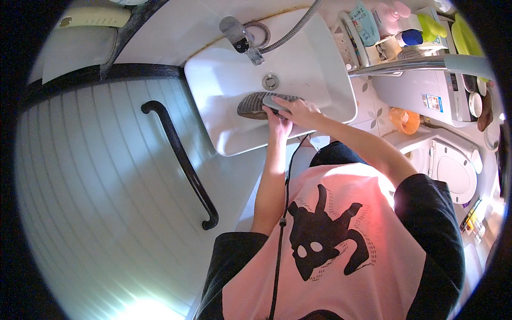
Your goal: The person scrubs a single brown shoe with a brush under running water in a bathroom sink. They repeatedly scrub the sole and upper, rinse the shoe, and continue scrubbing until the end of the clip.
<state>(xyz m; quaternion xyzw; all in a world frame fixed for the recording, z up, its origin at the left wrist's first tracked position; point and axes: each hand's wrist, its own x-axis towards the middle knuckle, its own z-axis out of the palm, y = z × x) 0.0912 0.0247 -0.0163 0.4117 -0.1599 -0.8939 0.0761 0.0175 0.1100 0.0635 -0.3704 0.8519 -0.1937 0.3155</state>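
A grey ribbed item, likely a slipper or shoe (253, 105), lies in the near part of the white washbasin (224, 140). My right hand (302, 112) rests over a smooth grey oval piece, likely a scrub brush (274, 102), its fingers curled around it on top of the ribbed item. Below it, my left hand (281, 126) is close against the same oval piece and the ribbed item's near edge. The hands overlap, so the left hand's exact grip is partly hidden. Beyond them are the round drain (270, 82) and the chrome faucet (242, 38).
A grey flexible hose (296, 30) arches over the basin. Left stands a ribbed panel with a black bar handle (180, 164). To the right are a chrome rail (400, 66), bottles, a washing machine (408, 94), an orange bin (404, 121) and a toilet (454, 172). A black cord (283, 240) hangs down my front.
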